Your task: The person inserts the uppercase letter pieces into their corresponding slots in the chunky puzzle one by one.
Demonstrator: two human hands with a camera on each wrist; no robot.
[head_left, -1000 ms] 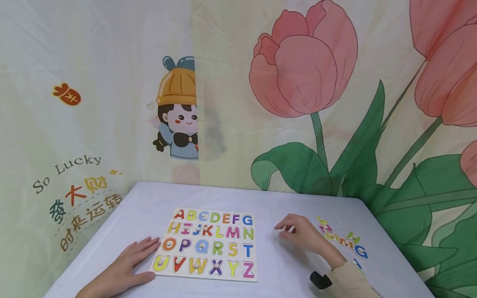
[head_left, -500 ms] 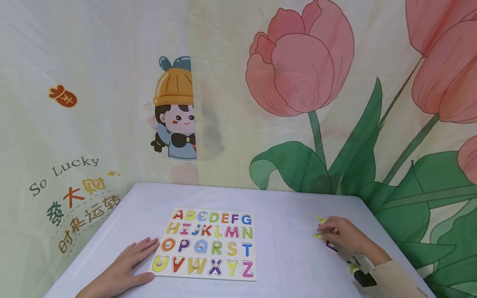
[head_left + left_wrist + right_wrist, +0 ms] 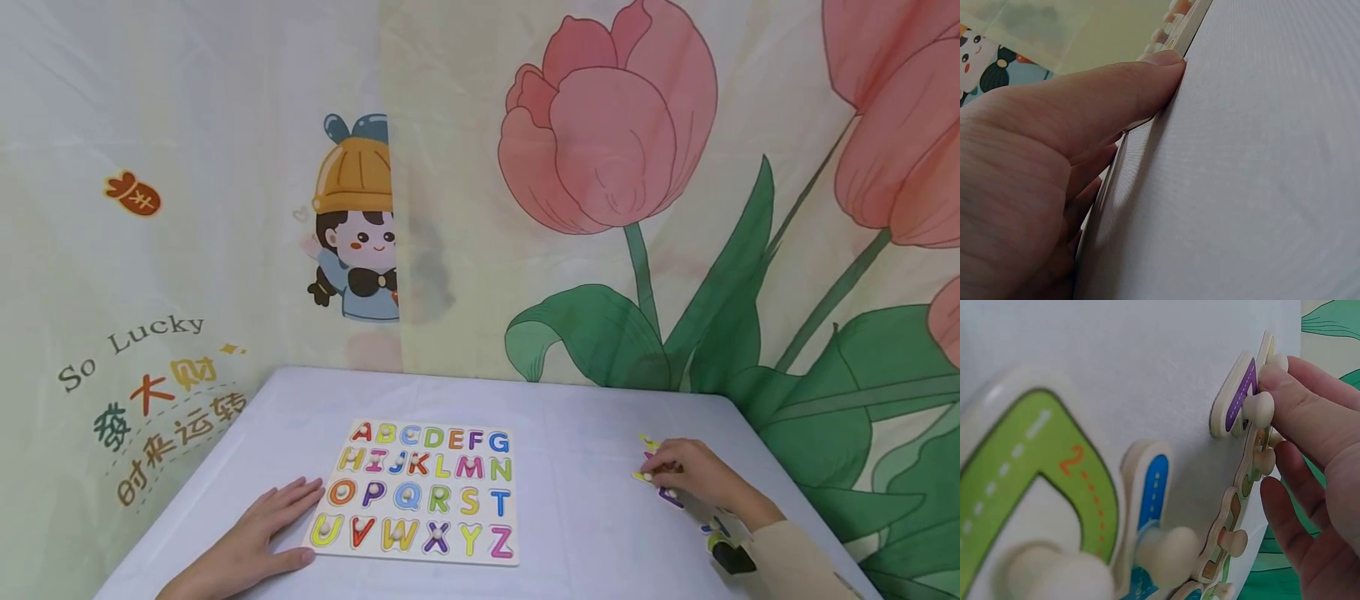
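Observation:
My left hand (image 3: 247,533) lies flat on the table at the left edge of a white alphabet puzzle board (image 3: 484,533). In the left wrist view, its thumb (image 3: 1141,81) touches the board's edge, fingers extended. My right hand (image 3: 686,471) is at the loose letter pieces on the right. Its thumb and index finger pinch the knob of a yellow letter piece (image 3: 1266,347), mostly hidden in the right wrist view. Just beside the fingertips is a purple letter piece (image 3: 1243,394); the other fingers hang loosely bent.
Nearer the right wrist camera lie a green letter piece (image 3: 1094,487) and a blue one (image 3: 1155,487), knobs up. More loose pieces (image 3: 1219,540) sit in a row under the hand. Several knobbed letters are in the board. A printed curtain (image 3: 465,250) hangs behind the table (image 3: 570,533).
My right hand has moved from between board and pieces out to the right, over the loose letters, and pinches there. In the last half second it has hardly moved. The left hand stays put.

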